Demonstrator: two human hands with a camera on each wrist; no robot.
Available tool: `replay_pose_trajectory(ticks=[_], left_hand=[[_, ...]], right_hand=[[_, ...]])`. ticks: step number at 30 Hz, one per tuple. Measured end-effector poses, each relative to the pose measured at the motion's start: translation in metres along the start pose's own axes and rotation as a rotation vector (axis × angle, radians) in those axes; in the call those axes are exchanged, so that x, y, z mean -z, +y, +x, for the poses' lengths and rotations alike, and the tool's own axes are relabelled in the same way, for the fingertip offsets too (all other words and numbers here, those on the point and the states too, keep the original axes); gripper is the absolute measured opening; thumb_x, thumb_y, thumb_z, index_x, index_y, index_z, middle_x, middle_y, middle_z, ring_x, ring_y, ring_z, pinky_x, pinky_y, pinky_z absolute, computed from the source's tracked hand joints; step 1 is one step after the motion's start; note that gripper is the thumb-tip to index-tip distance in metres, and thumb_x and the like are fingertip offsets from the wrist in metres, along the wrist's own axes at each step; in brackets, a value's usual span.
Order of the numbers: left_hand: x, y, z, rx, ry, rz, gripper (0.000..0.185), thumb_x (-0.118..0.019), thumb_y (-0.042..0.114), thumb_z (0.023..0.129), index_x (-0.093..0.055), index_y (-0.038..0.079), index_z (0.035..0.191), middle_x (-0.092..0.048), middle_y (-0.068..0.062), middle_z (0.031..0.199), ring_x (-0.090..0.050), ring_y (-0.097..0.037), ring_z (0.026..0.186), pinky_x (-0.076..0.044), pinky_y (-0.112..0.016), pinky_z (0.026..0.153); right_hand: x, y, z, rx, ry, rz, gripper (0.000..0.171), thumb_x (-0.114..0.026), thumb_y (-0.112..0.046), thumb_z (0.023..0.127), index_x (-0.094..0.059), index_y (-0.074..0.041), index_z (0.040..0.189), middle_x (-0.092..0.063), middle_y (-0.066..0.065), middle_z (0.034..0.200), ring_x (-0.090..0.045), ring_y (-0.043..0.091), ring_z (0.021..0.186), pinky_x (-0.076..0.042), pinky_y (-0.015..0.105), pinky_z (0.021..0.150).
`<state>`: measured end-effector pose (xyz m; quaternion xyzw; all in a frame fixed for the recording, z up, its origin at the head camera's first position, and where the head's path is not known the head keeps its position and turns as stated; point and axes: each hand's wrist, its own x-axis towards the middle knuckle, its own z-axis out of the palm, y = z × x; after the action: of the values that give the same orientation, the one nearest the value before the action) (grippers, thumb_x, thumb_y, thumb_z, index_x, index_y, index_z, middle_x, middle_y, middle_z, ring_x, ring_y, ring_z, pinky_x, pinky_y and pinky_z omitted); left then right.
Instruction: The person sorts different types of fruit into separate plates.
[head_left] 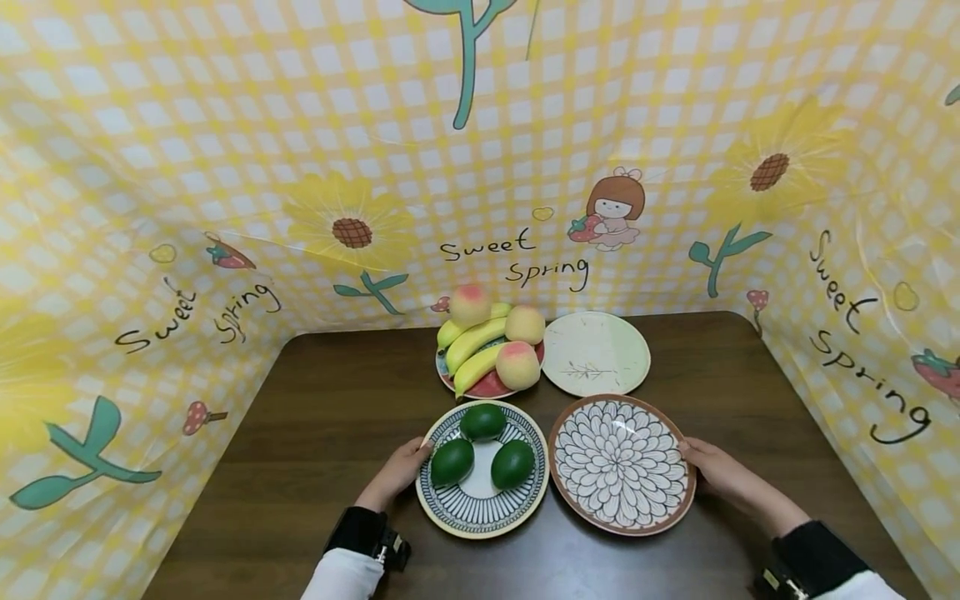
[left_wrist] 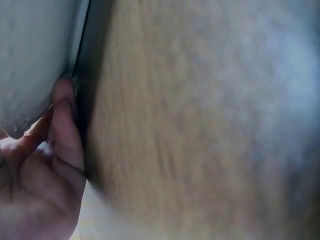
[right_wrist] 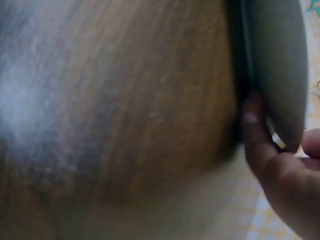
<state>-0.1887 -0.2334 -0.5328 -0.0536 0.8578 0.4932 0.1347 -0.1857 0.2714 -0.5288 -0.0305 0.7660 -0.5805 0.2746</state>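
Note:
My left hand [head_left: 402,470] pinches the left rim of a blue-patterned plate [head_left: 480,518] that carries three dark green, egg-shaped fruits, such as the lower-right green fruit [head_left: 513,465]. In the left wrist view, fingers [left_wrist: 67,127] reach beneath the pale underside of that plate [left_wrist: 37,55]. To the right, a brown-rimmed plate with a petal pattern [head_left: 621,467] bears nothing. Its right edge is pinched by my right hand [head_left: 714,471], thumb over the rim. The right wrist view shows fingers [right_wrist: 260,142] tucked under this plate's underside [right_wrist: 280,70].
Behind the blue-patterned plate stands a fruit plate [head_left: 491,385] heaped with bananas [head_left: 476,343] and three peaches, including a front peach [head_left: 517,365]. A pale green plate [head_left: 597,354] lies beside it. Yellow checked cloth [head_left: 480,192] walls in the brown table [head_left: 322,433].

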Motion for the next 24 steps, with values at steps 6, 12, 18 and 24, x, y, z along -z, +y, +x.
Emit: replay_pose_trajectory(ticks=[6, 12, 18, 24], left_hand=[[0.001, 0.000, -0.002, 0.006, -0.059, -0.017, 0.040, -0.041, 0.021, 0.110, -0.056, -0.010, 0.131, -0.070, -0.012, 0.098, -0.062, -0.008, 0.080, -0.048, -0.026, 0.081], [-0.002, 0.002, 0.001, -0.024, -0.072, -0.019, 0.038, -0.042, 0.023, 0.111, -0.056, -0.009, 0.125, -0.067, -0.005, 0.088, -0.062, -0.008, 0.075, -0.048, -0.024, 0.076], [-0.001, 0.005, -0.002, 0.001, -0.039, 0.029, 0.045, -0.042, 0.024, 0.110, -0.051, -0.009, 0.139, -0.068, -0.019, 0.116, -0.066, -0.018, 0.099, -0.049, -0.033, 0.093], [0.014, 0.006, -0.014, 0.037, -0.089, 0.006, 0.056, -0.040, 0.021, 0.111, -0.030, -0.017, 0.151, -0.064, -0.030, 0.118, -0.068, -0.022, 0.091, -0.057, -0.036, 0.078]], right_hand=[[-0.001, 0.011, -0.001, 0.034, 0.007, 0.012, 0.060, -0.018, -0.023, 0.114, -0.021, 0.029, 0.144, -0.053, 0.037, 0.133, -0.058, -0.003, 0.100, -0.053, 0.025, 0.087], [-0.002, 0.009, -0.003, 0.047, 0.079, -0.010, 0.060, -0.020, -0.024, 0.114, -0.025, 0.026, 0.145, -0.051, 0.037, 0.135, -0.056, -0.004, 0.101, -0.050, 0.019, 0.086], [-0.006, 0.008, -0.003, 0.020, 0.159, -0.059, 0.057, -0.023, -0.023, 0.114, -0.028, 0.024, 0.147, -0.042, 0.040, 0.147, -0.052, 0.029, 0.131, -0.047, 0.023, 0.097], [-0.012, 0.010, -0.004, 0.034, 0.146, -0.012, 0.054, -0.026, -0.019, 0.113, -0.031, 0.023, 0.146, -0.046, 0.038, 0.143, -0.054, 0.013, 0.120, -0.045, 0.015, 0.091]])
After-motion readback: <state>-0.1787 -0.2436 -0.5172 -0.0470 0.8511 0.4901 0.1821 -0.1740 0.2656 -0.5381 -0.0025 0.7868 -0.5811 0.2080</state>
